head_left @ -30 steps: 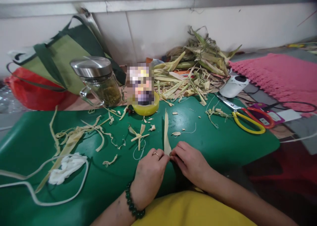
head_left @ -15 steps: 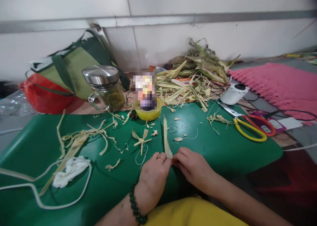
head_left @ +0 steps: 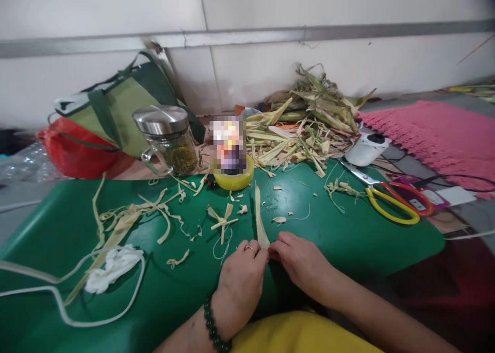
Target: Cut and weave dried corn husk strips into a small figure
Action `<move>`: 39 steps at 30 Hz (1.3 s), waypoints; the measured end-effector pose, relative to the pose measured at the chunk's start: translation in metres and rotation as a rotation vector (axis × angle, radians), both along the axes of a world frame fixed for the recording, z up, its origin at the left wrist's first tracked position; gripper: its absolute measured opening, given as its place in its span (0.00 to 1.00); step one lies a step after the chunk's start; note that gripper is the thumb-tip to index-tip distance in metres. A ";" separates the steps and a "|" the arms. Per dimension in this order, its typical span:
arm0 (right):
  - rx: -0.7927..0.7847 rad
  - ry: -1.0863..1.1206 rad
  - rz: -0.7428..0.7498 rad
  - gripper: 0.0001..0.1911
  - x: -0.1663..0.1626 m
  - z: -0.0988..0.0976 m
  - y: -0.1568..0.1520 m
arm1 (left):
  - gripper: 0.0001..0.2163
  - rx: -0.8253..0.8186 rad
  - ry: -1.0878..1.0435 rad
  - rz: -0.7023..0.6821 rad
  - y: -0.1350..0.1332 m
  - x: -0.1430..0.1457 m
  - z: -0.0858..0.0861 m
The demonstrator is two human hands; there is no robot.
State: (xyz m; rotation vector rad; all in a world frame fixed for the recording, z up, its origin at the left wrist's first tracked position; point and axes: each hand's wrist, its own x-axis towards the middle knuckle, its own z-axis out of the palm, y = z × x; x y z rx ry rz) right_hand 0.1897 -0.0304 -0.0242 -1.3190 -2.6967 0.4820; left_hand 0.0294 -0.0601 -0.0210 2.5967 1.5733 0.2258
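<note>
A pale strip of corn husk (head_left: 260, 221) stands up from between my hands, its pointed tip leaning away from me over the green mat (head_left: 332, 239). My left hand (head_left: 243, 270), with a ring and a dark green bead bracelet (head_left: 212, 324), is closed on the husk's lower end. From the right, my right hand (head_left: 299, 260) pinches the same end, fingertips against the left ones. The pinched part itself is hidden by the fingers. Just beyond my left hand lies a small cross-shaped husk figure (head_left: 223, 222), with a loop of thin thread (head_left: 223, 247) beside it.
Scissors (head_left: 390, 196) with red and yellow handles lie at the right. Behind are a yellow tape roll (head_left: 234, 180), a lidded glass mug (head_left: 170, 147) and a husk pile (head_left: 294, 136). Husk scraps (head_left: 124, 224), a white cord (head_left: 88, 323) and a crumpled tissue (head_left: 112, 270) lie left.
The view has shifted slightly, so everything sits a little lower and to the right. Both hands keep their pinch on the husk strip, with hardly any visible movement.
</note>
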 end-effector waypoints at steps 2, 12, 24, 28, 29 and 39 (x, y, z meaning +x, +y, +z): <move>-0.021 0.021 -0.004 0.09 0.000 0.003 0.000 | 0.08 -0.013 0.029 0.014 0.000 0.000 -0.002; 0.132 0.141 -0.019 0.16 0.010 0.042 0.052 | 0.09 -0.133 -0.017 0.049 0.003 0.002 0.006; 0.008 0.529 -0.287 0.17 -0.053 0.038 0.203 | 0.09 -0.213 -0.076 0.091 0.006 0.000 0.005; -0.061 0.544 -0.234 0.13 -0.064 0.032 0.211 | 0.09 -0.224 -0.081 0.081 0.007 -0.002 0.007; -0.054 0.543 -0.228 0.13 -0.065 0.031 0.211 | 0.09 -0.223 -0.078 0.078 0.007 -0.002 0.007; 0.078 0.492 -0.216 0.14 -0.065 0.035 0.213 | 0.10 -0.296 -0.018 0.070 0.010 -0.001 0.014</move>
